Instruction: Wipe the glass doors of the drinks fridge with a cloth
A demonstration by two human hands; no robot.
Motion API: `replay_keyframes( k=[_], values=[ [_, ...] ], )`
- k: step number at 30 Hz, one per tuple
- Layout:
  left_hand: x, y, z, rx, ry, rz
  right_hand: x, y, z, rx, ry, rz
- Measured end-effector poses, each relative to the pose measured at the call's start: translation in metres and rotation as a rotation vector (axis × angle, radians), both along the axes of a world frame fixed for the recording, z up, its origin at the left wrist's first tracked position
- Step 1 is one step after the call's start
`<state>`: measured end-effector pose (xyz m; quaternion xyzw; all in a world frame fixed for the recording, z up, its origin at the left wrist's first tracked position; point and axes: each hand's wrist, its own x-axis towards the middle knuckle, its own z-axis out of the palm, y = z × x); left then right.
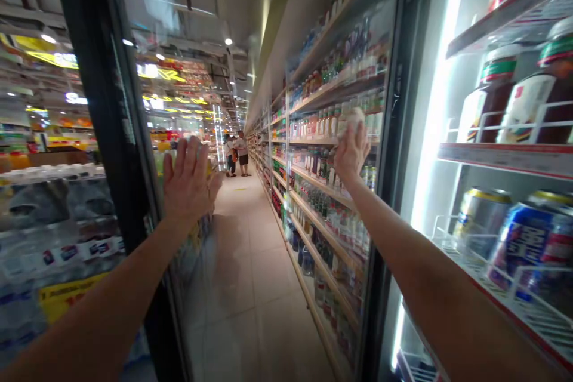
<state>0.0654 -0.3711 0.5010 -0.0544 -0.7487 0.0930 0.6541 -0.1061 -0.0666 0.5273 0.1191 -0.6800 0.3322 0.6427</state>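
Observation:
An open glass fridge door (250,262) with a black frame stands in front of me. My left hand (188,184) lies flat against the glass near its left edge, fingers stretched up and apart, holding nothing. My right hand (350,154) is raised against the glass near the door's right frame, its fingers closed round a white cloth (357,116) that is pressed to the pane. Both forearms reach forward from the bottom corners of the view.
The lit fridge interior on the right has wire shelves (505,158) with dark bottles (532,101) above and cans (523,239) below. Through the glass runs a tiled supermarket aisle with stocked shelves (322,191). Two people (237,155) stand far down it. Bottled-water packs (49,203) sit at left.

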Motion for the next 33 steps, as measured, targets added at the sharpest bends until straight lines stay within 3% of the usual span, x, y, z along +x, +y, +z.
replay_keyframes(
  k=[2,3,7,9,14,16,19,21,22,25,27,28,31,33],
  values=[
    [0.000,0.001,0.000,0.021,-0.010,-0.011,-0.005,0.007,0.007,-0.188,-0.091,-0.010],
    [-0.001,0.001,0.000,0.030,-0.011,-0.016,-0.003,0.003,0.006,-0.159,-0.090,-0.013],
    [-0.002,0.000,-0.001,0.027,-0.005,-0.007,0.017,-0.026,-0.016,0.463,0.130,0.042],
    [-0.003,0.000,-0.001,0.030,-0.012,-0.009,0.017,-0.024,-0.024,0.566,0.168,0.054],
    [-0.004,-0.001,-0.001,0.044,-0.029,-0.011,0.001,0.002,-0.014,-0.070,-0.032,-0.030],
    [-0.004,-0.001,-0.001,0.036,-0.021,-0.006,0.005,-0.007,-0.016,-0.006,-0.001,-0.024],
    [-0.005,-0.002,-0.001,0.033,-0.017,-0.012,0.015,-0.023,-0.031,0.439,0.149,0.032],
    [-0.005,-0.003,0.000,0.037,-0.018,-0.014,0.014,-0.019,-0.038,0.538,0.165,0.044],
    [-0.005,-0.003,0.000,0.038,-0.020,-0.014,0.011,-0.013,-0.039,0.467,0.133,0.032],
    [-0.005,-0.002,-0.001,0.044,-0.036,-0.027,0.000,0.003,-0.032,0.041,-0.023,-0.023],
    [-0.005,-0.002,-0.001,0.048,-0.044,-0.039,0.002,-0.002,-0.030,-0.055,-0.048,-0.028],
    [-0.005,-0.002,-0.001,0.046,-0.042,-0.038,0.006,-0.010,-0.031,0.006,-0.022,-0.019],
    [-0.005,-0.004,0.000,0.033,-0.038,-0.018,0.022,-0.035,-0.044,0.425,0.127,0.031],
    [-0.005,-0.006,0.000,0.034,-0.040,-0.012,0.025,-0.040,-0.050,0.557,0.167,0.044]
  ],
)
